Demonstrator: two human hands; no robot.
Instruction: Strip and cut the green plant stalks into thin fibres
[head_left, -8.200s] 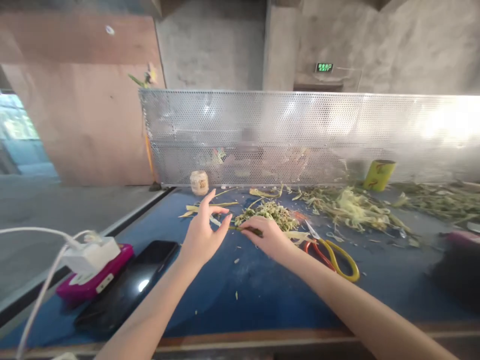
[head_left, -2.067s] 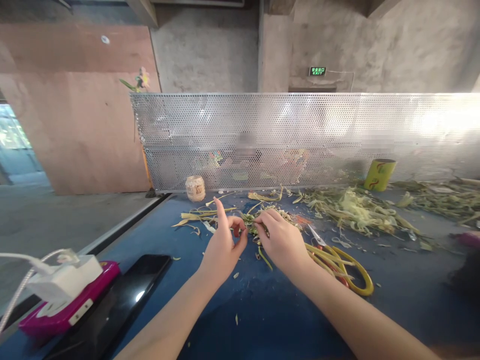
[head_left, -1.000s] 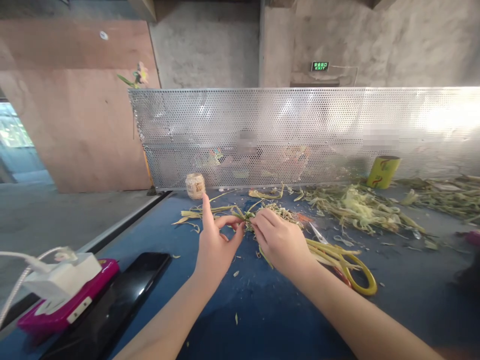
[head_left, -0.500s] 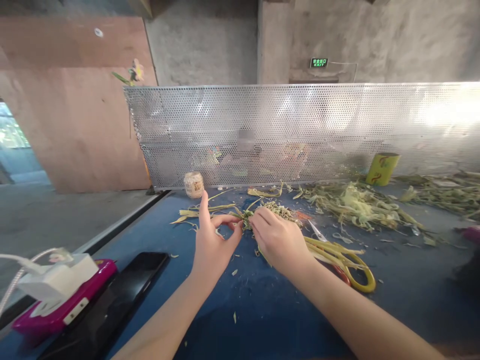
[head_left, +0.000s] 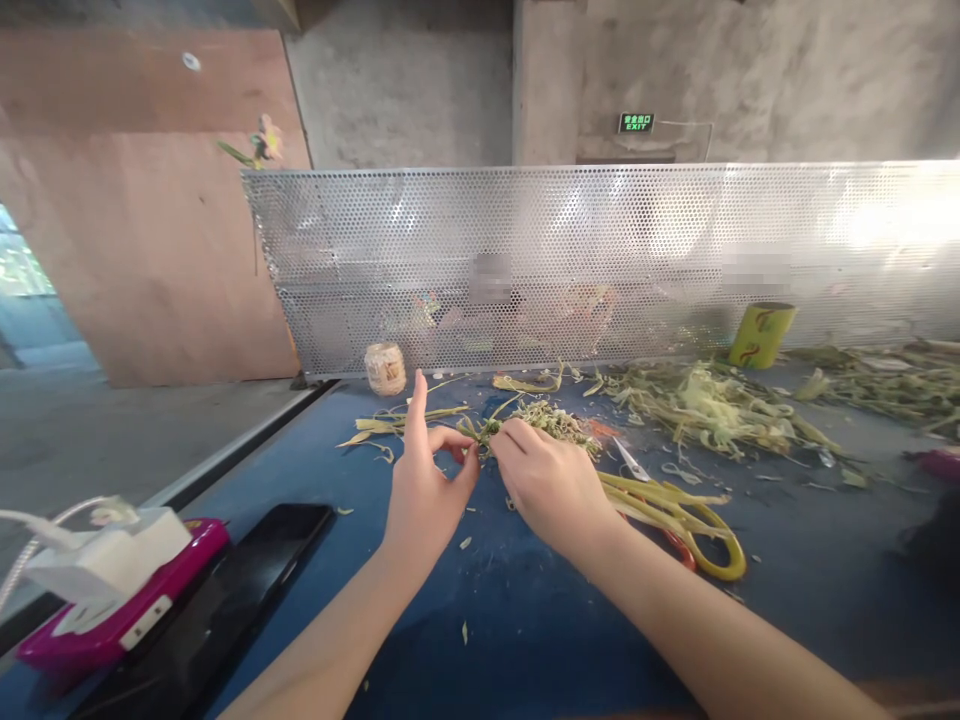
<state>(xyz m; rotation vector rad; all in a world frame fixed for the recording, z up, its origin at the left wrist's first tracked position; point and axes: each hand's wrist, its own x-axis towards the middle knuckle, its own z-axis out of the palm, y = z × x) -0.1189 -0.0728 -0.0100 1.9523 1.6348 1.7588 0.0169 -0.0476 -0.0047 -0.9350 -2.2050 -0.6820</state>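
Observation:
My left hand (head_left: 431, 485) is closed in a pinch, thumb against a bent finger, with the index finger pointing up. Between its fingertips is the left end of a small green bunch of dried plant strips (head_left: 484, 431). Fingers curled together, my right hand (head_left: 551, 485) grips the same bunch from the right and hides part of it. Just behind the right hand lies a heap of curly plant bits (head_left: 559, 418). A pair of scissors (head_left: 630, 459) lies beyond that hand, its blade showing and yellow-green strips (head_left: 667, 497) lying over it.
Loose straw-like strips (head_left: 382, 424) lie left of the bunch, near a woven cylinder (head_left: 385, 368). A large plant pile (head_left: 712, 405) and a yellow-green tube (head_left: 761, 335) stand back right. A perforated metal screen (head_left: 450, 230) bounds the table. A phone (head_left: 247, 570) and magenta power strip (head_left: 150, 615) lie left.
Both hands keep their pinch on the plant strips, with only small finger shifts. The right hand has moved slightly left, and the whole view has shifted a little.

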